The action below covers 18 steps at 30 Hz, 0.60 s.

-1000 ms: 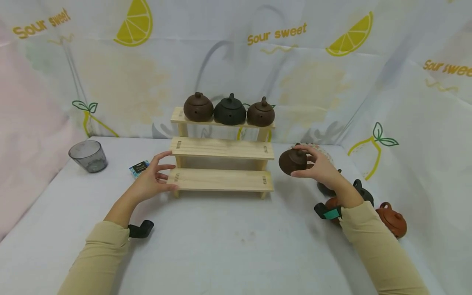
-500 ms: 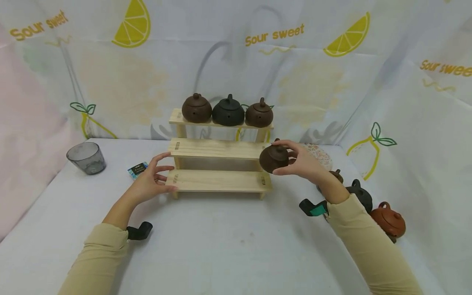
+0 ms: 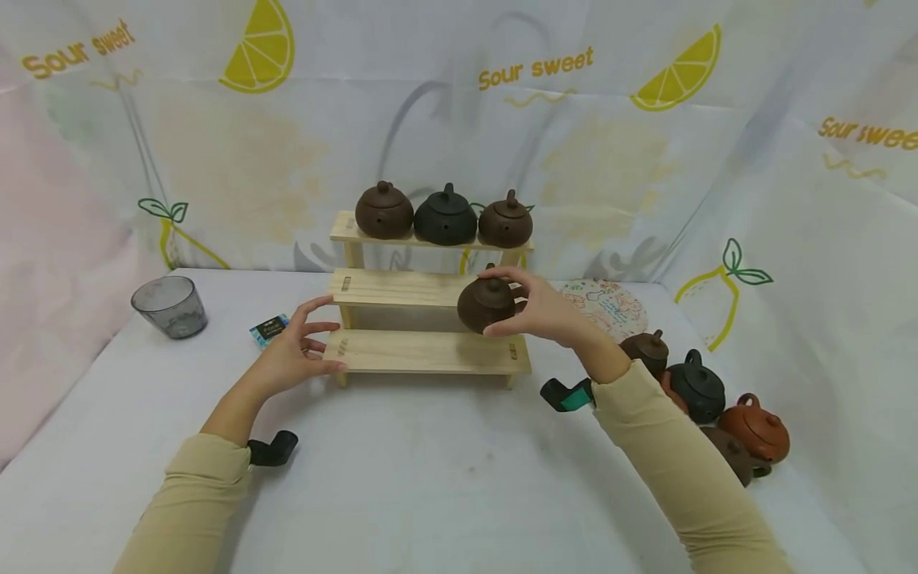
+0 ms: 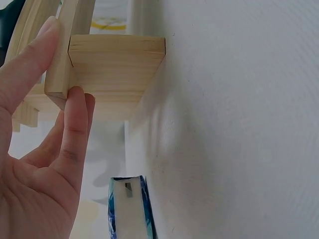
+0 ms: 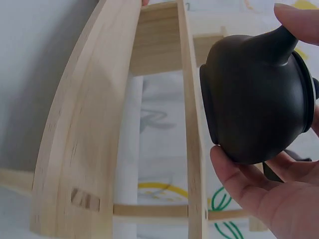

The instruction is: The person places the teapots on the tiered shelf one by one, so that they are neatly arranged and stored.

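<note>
A three-tier wooden rack (image 3: 423,351) stands mid-table. My left hand (image 3: 287,360) pinches the left end of its lowest shelf; in the left wrist view the thumb lies on one face of the board (image 4: 59,74) and fingertips on the other. My right hand (image 3: 548,315) grips a small dark brown teapot (image 3: 486,307) in front of the middle shelf's right part. In the right wrist view, the teapot (image 5: 254,99) sits between thumb and fingers, apart from the lowest shelf. Whether it touches the middle shelf I cannot tell. Two brown teapots flank a black teapot (image 3: 445,217) on the top shelf.
Several teapots, including an orange one (image 3: 755,429) and a black one (image 3: 696,388), cluster at the right, partly behind my right sleeve. A round patterned mat (image 3: 610,307) lies behind them. At the left are a grey glass (image 3: 172,307) and a small blue packet (image 3: 268,329).
My right hand has carried the brown teapot leftward from beside the rack to the front of the middle shelf. The left hand keeps its hold on the rack.
</note>
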Each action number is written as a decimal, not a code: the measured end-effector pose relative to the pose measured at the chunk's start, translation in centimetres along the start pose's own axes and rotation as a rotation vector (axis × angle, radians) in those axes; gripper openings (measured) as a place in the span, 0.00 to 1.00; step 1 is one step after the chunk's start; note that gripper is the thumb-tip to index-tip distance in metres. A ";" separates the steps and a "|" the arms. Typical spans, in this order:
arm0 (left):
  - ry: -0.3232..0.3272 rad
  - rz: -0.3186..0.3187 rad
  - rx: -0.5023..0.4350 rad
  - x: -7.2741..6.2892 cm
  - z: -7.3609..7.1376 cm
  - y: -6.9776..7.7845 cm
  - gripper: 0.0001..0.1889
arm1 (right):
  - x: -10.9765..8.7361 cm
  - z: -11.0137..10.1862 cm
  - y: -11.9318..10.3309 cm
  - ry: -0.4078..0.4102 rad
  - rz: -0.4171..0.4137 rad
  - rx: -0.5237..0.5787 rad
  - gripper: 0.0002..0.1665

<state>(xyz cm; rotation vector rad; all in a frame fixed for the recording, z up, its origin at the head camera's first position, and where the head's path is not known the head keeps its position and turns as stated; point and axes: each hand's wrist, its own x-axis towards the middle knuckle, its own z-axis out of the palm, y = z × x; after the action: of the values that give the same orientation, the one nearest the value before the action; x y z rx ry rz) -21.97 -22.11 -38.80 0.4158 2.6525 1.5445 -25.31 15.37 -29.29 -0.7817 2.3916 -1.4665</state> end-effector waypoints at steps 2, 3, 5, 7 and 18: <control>-0.002 -0.007 -0.003 0.0 0.0 0.0 0.54 | 0.4 0.5 -0.2 -0.008 -0.014 0.015 0.43; -0.003 -0.010 -0.001 -0.1 -0.1 0.0 0.54 | 0.6 0.8 -0.2 -0.012 -0.020 0.021 0.43; -0.003 -0.018 -0.002 -0.1 -0.1 0.0 0.54 | 1.0 1.4 -0.3 -0.013 -0.030 0.014 0.42; -0.003 -0.018 -0.002 -0.1 -0.1 0.0 0.54 | 1.5 1.8 -0.4 -0.014 -0.040 0.001 0.42; -0.004 0.000 -0.010 0.0 0.0 0.0 0.54 | 3.7 4.4 -1.2 -0.010 -0.083 -0.047 0.42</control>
<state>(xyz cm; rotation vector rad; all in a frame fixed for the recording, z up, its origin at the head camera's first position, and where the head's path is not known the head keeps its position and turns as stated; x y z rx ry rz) -22.00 -22.10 -38.82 0.4188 2.6401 1.5548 -26.02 9.57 -30.03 -0.9074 2.4216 -1.4385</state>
